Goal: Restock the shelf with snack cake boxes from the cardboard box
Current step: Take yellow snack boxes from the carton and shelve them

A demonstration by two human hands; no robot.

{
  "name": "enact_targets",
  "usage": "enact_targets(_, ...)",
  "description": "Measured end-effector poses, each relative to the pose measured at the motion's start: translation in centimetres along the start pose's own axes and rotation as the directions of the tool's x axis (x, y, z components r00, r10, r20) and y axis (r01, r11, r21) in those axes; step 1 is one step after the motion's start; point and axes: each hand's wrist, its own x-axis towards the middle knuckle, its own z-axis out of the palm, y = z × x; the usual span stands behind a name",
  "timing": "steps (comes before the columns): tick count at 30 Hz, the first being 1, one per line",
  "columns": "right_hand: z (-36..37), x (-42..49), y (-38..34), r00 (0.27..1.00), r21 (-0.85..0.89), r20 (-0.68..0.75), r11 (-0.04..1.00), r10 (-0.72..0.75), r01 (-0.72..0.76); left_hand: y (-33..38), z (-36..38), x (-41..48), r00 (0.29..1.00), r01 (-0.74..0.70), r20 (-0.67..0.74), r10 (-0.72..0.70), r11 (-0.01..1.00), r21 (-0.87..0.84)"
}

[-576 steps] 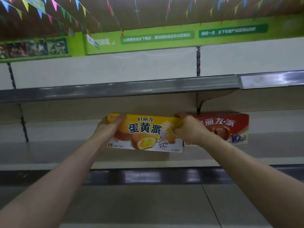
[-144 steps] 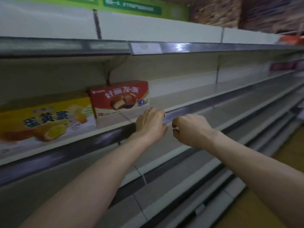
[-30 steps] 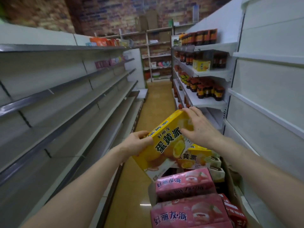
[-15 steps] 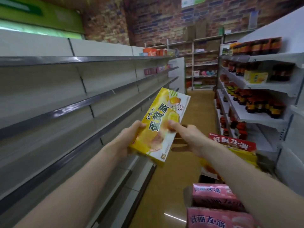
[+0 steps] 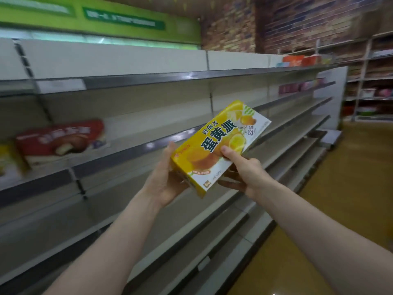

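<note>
In front of shelf [image 5: 136,150]: yellow egg-yolk pie box [image 5: 219,145] held tilted, mid-air.
Left hand [image 5: 168,177]: grasps near end.
Right hand [image 5: 244,171]: pinches long edge, thumb on face.
Handling: prob. light, stiff carton, crushable; hold by ends.

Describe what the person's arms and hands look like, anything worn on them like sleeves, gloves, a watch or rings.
Both forearms are bare right down to the frame edge, with no sleeves in view. The left hand and right hand wear no gloves. No watch, bracelet or band shows on either wrist, and no ring is visible on the fingers that can be seen. Some fingers are hidden, so rings there cannot be ruled out.
</note>
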Motion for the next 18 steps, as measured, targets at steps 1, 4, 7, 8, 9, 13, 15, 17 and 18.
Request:
enact_targets(1, 2.1, -0.4, 0.5, 1.000, 0.007, 0.022, 1.000, 0.000, 0.000, 0.3, -1.4, -1.3, 1.000, -0.031, -0.003, 0.031, 0.998, -0.049)
enact_targets(4, 8.2, -1.8, 1.8, 0.996, 0.055, 0.089, 0.998, 0.008, -0.013, 1.2, -4.6, -5.0, 0.995, -0.069, -0.077, 0.060, 0.989, -0.132)
enact_targets(7, 13.2, -3.4, 3.2, 0.989, 0.071, 0.151, 0.997, 0.008, -0.019, 2.7, -8.5, -8.1, 0.979, -0.116, -0.187, 0.080, 0.975, -0.190)
enact_targets(8, 14.5, -3.8, 3.6, 0.986, 0.091, 0.164, 0.996, 0.000, -0.015, 3.6, -9.7, -9.2, 0.976, -0.131, -0.199, 0.090, 0.971, -0.202)
enact_targets(9, 15.7, -4.2, 3.8, 0.985, 0.119, 0.172, 0.993, -0.010, -0.011, 4.4, -11.2, -10.3, 0.970, -0.151, -0.219, 0.105, 0.967, -0.204)
enact_targets(13, 19.5, -5.5, 3.5, 0.981, 0.249, 0.188, 0.968, -0.037, -0.011, 7.6, -17.7, -14.7, 0.931, -0.209, -0.331, 0.151, 0.967, -0.146)
enact_targets(15, 21.6, -6.1, 3.6, 0.972, 0.238, 0.234, 0.970, -0.014, -0.043, 9.0, -20.5, -17.0, 0.918, -0.211, -0.362, 0.163, 0.973, -0.097)
enact_targets(17, 24.0, -6.7, 4.1, 0.957, 0.187, 0.290, 0.980, 0.004, -0.061, 10.3, -23.1, -18.8, 0.892, -0.216, -0.416, 0.176, 0.975, -0.051)
enact_targets(18, 25.2, -6.9, 4.4, 0.947, 0.167, 0.320, 0.984, 0.014, -0.070, 11.0, -24.4, -19.7, 0.876, -0.232, -0.442, 0.192, 0.972, -0.037)
